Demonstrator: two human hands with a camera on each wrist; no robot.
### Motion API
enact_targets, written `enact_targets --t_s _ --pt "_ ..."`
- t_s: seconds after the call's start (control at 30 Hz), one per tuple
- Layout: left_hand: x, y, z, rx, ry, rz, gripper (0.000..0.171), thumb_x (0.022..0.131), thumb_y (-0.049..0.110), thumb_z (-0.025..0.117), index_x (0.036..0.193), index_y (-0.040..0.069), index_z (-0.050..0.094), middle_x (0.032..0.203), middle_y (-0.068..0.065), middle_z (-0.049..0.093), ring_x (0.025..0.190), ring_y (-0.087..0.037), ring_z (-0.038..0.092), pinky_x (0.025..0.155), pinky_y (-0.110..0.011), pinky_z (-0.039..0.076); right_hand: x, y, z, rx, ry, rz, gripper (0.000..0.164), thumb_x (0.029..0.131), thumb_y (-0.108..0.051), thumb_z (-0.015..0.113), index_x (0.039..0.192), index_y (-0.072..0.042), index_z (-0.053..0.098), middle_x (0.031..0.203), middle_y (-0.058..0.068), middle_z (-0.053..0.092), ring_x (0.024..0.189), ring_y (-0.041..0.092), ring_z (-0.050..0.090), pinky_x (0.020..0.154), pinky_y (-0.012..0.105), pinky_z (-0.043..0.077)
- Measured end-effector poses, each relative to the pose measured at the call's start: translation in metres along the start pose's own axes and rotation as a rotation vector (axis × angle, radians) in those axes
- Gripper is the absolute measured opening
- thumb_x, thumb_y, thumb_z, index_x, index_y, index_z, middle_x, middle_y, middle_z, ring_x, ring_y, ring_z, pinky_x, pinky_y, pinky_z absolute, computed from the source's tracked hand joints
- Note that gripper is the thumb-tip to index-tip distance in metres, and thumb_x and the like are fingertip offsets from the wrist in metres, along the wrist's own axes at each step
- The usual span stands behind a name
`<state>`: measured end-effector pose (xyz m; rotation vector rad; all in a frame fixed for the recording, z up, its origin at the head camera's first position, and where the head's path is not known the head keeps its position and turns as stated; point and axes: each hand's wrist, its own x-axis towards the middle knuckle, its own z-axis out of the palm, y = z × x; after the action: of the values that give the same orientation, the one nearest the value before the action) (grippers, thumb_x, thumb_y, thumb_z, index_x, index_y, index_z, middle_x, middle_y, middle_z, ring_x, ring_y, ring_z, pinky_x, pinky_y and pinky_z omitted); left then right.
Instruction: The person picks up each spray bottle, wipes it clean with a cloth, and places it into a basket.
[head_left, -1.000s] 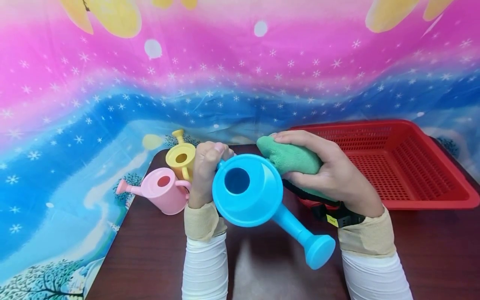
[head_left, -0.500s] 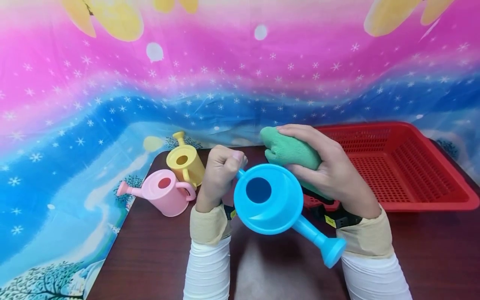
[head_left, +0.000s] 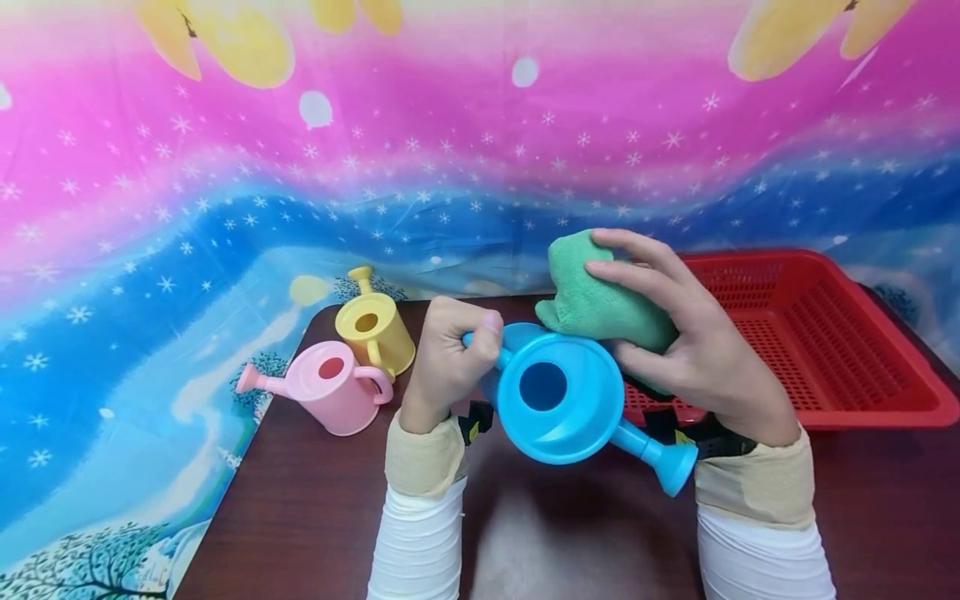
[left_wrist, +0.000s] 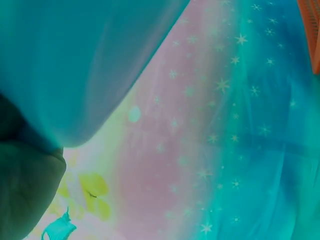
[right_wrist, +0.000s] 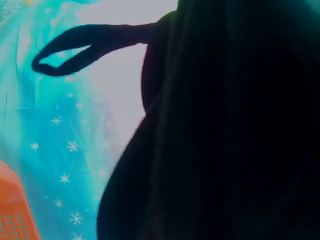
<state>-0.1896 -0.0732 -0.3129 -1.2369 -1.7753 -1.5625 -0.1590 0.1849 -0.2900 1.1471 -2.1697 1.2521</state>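
Note:
In the head view my left hand [head_left: 457, 354] grips the handle of a blue watering can [head_left: 592, 408], held up over the table with its top tilted toward me and its spout pointing right. My right hand [head_left: 690, 333] holds a bunched green cloth [head_left: 611, 304] between fingers and thumb, right at the can's upper edge. The left wrist view shows the can's side [left_wrist: 95, 65] close up, beside part of the left hand [left_wrist: 30, 185]. In the right wrist view the cloth [right_wrist: 200, 140] is a dark mass with a hanging loop.
A pink watering can [head_left: 337, 400] and a yellow watering can [head_left: 386, 337] stand on the dark table [head_left: 300, 500] at the left. Behind my right hand is a red plastic basket [head_left: 870, 412]. A patterned backdrop [head_left: 480, 167] hangs along the back.
The blue watering can has moved right and turned, its spout rising. The right hand with the green cloth has shifted up and right, its fingers now more spread over the cloth.

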Motion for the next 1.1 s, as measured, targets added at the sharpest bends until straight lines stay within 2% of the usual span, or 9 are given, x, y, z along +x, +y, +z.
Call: enact_targets --t_s 0.17,0.37,0.63,0.8,0.93,1.1 --pt "0.001 0.003 0.001 -0.002 -0.029 0.052 0.051 0.096 0.019 0.049 0.047 0.013 0.037 0.046 0.003 0.033 0.043 -0.005 0.028 0.041 -0.025 0.018 0.001 0.000 0.002 -0.019 -0.028 0.011 0.085 0.069 0.015 0.082 0.145 -0.007 0.053 0.158 0.006 0.040 0.143 0.024 0.038 0.100 0.021 0.048" --pt "0.001 0.006 0.003 0.001 -0.042 0.061 0.050 0.096 0.019 0.049 0.048 0.012 0.038 0.046 0.002 0.033 0.043 -0.005 0.030 0.041 -0.025 0.019 0.003 0.003 0.006 -0.043 -0.037 0.005 0.084 0.070 0.012 0.084 0.145 -0.010 0.054 0.155 0.005 0.045 0.142 0.018 0.042 0.101 0.021 0.046" --pt "0.000 0.009 0.003 -0.007 -0.025 0.077 0.051 0.097 0.018 0.049 0.048 0.012 0.036 0.046 0.001 0.032 0.043 -0.007 0.029 0.041 -0.025 0.019 0.003 0.009 0.008 -0.059 -0.066 0.026 0.083 0.073 0.009 0.084 0.146 -0.012 0.053 0.154 0.004 0.046 0.140 0.015 0.043 0.100 0.021 0.047" --pt "0.001 0.012 0.002 -0.036 0.000 0.107 0.057 0.101 0.026 0.048 0.048 0.012 0.034 0.047 0.000 0.029 0.043 -0.008 0.027 0.041 -0.026 0.019 0.002 0.010 0.008 -0.071 -0.068 0.049 0.081 0.074 0.008 0.083 0.147 -0.014 0.053 0.153 0.003 0.048 0.138 0.014 0.045 0.097 0.022 0.049" --pt "0.001 0.014 0.001 -0.117 0.027 0.125 0.058 0.103 0.028 0.047 0.049 0.010 0.036 0.046 0.000 0.030 0.041 -0.008 0.028 0.040 -0.025 0.020 0.002 0.010 0.009 -0.092 -0.059 0.056 0.081 0.075 0.008 0.082 0.147 -0.015 0.053 0.152 0.002 0.049 0.137 0.014 0.045 0.095 0.022 0.049" --pt "0.001 0.017 -0.001 -0.295 0.093 0.135 0.052 0.101 0.019 0.045 0.051 0.007 0.038 0.045 -0.002 0.032 0.039 -0.012 0.030 0.039 -0.025 0.022 0.000 0.012 0.009 -0.108 -0.039 0.086 0.082 0.076 0.008 0.081 0.148 -0.017 0.052 0.153 0.001 0.048 0.135 0.014 0.046 0.092 0.022 0.050"
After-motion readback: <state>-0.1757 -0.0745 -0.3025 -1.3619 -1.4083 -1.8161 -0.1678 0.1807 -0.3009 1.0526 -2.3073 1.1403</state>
